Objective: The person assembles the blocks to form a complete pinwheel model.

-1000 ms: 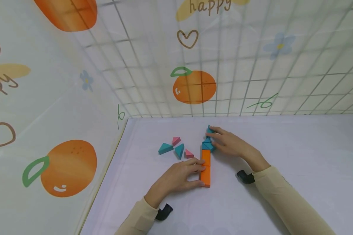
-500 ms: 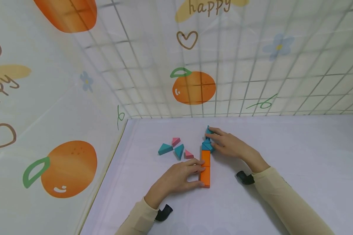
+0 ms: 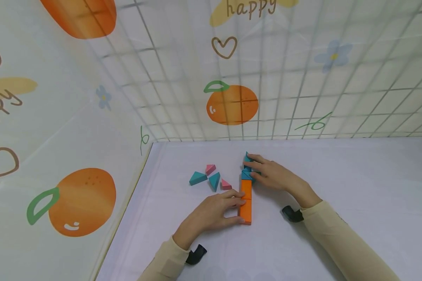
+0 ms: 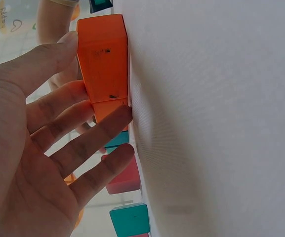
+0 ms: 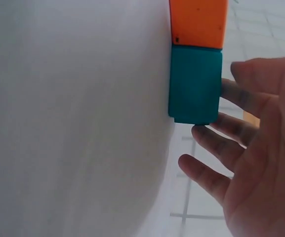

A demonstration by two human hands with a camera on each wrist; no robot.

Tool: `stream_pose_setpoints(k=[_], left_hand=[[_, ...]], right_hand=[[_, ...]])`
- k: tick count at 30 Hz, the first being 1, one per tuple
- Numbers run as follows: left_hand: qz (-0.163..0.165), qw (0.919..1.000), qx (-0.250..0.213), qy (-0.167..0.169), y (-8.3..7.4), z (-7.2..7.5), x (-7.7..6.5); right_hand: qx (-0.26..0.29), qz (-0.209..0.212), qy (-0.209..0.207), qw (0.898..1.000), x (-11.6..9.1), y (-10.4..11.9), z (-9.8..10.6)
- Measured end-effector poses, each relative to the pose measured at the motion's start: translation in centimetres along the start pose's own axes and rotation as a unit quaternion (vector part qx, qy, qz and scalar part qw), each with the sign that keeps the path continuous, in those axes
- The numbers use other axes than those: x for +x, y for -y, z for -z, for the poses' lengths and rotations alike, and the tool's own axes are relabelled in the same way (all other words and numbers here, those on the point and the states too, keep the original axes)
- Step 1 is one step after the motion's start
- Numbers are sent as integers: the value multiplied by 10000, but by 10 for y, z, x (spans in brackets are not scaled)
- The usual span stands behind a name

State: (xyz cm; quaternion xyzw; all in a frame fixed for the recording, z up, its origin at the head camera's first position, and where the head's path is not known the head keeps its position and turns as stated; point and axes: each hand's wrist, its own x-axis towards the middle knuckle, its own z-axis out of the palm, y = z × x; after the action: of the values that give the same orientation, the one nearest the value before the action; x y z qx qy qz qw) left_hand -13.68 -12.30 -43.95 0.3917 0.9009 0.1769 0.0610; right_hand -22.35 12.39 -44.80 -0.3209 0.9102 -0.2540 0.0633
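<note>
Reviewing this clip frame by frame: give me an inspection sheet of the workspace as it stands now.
Surface: white surface, fabric-like close up.
Job's things: two orange blocks end to end; teal pieces at their far end; loose teal pieces and pink pieces to the left.
Clutter: nothing seen.
Left hand: thumb and fingers at the orange blocks.
Right hand: fingers at the teal pieces, partly hiding them.
Cables: nothing seen.
Surroundings: backdrop printed with oranges, hearts and flowers.

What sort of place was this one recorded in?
Probably a screened-off tabletop recording booth, judging by the pale tabletop, the left wall printed with oranges and hearts, and the grid-lined back wall.
</note>
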Motion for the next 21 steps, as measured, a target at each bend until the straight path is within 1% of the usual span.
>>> stream_pose_setpoints(k=[9,13,16,21], left_hand=[[-74,9999,-6,-77,0,0,-1],[-80,9999,-4,-83,0,0,-1],[-91,9999,12,-90,0,0,0],[-87,9999,40,-69,-1,2,-1]], right_hand=[[-84,195,-134,9997,0,1,0],[-223,300,-280,9989,0,2,2],[-324,315,-359,9983,0,2,3],[-281,229,-313,9989,0,1,2]])
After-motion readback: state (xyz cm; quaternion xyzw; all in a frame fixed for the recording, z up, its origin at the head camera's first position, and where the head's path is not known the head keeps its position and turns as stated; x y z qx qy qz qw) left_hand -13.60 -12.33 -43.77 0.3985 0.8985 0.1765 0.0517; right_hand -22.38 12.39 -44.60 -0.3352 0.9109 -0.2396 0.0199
